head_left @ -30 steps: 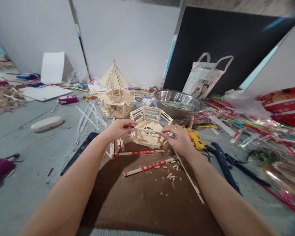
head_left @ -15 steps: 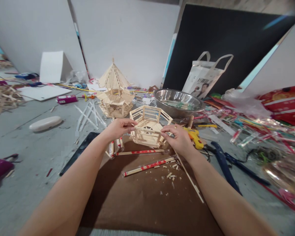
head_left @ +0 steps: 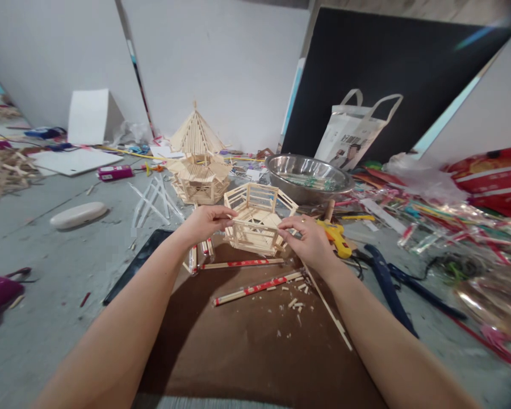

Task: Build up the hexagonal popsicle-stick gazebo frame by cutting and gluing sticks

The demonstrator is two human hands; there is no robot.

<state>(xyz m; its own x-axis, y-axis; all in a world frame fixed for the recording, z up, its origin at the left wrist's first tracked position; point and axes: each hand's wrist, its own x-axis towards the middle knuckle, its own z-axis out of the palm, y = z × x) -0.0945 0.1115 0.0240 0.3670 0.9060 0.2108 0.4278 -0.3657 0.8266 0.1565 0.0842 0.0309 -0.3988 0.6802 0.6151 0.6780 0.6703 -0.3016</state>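
Observation:
A wooden-stick pavilion base [head_left: 259,218] with low railings around a many-sided floor stands at the far edge of a brown board [head_left: 238,352]. My left hand [head_left: 210,221] pinches its left front corner between thumb and fingers. At the right front corner, my right hand [head_left: 304,236] pinches the frame the same way. Just behind it on the left is a stick pavilion [head_left: 200,176] with a pointed roof. Wrapped chopsticks [head_left: 255,288] and short cut stick pieces [head_left: 296,305] lie on the board in front.
A yellow glue gun [head_left: 338,238] and blue-handled cutters [head_left: 389,289] lie right of my right hand. Behind stands a steel bowl [head_left: 310,176]. A dark tablet-like slab [head_left: 138,264] and clear glue sticks [head_left: 155,201] are at left. Wrappers and scraps [head_left: 426,210] cover the right side.

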